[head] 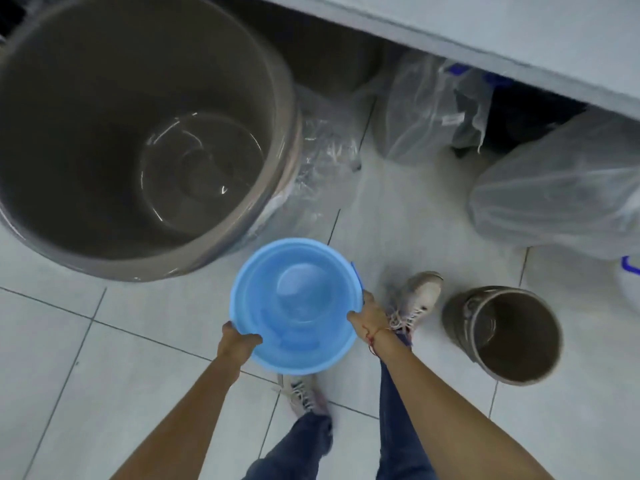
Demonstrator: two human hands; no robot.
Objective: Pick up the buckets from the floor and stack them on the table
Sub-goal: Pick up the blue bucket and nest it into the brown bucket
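I hold a light blue bucket (pixel 296 304) upright above the tiled floor, mouth up. My left hand (pixel 239 341) grips its rim at the lower left, thumb inside. My right hand (pixel 369 315) grips the rim on the right side. A small grey-brown bucket (pixel 502 336) stands on the floor to the right, beside my right foot. A large grey-brown bucket (pixel 138 133) wrapped in clear plastic stands at the upper left. The grey table (pixel 519 36) edge runs across the top right.
Under the table lie clear plastic bags (pixel 429 109) with dark contents, and a bigger bag (pixel 568 188) at the right. A white object with blue trim (pixel 630 271) shows at the right edge. My feet in pale sneakers (pixel 417 299) stand on white floor tiles.
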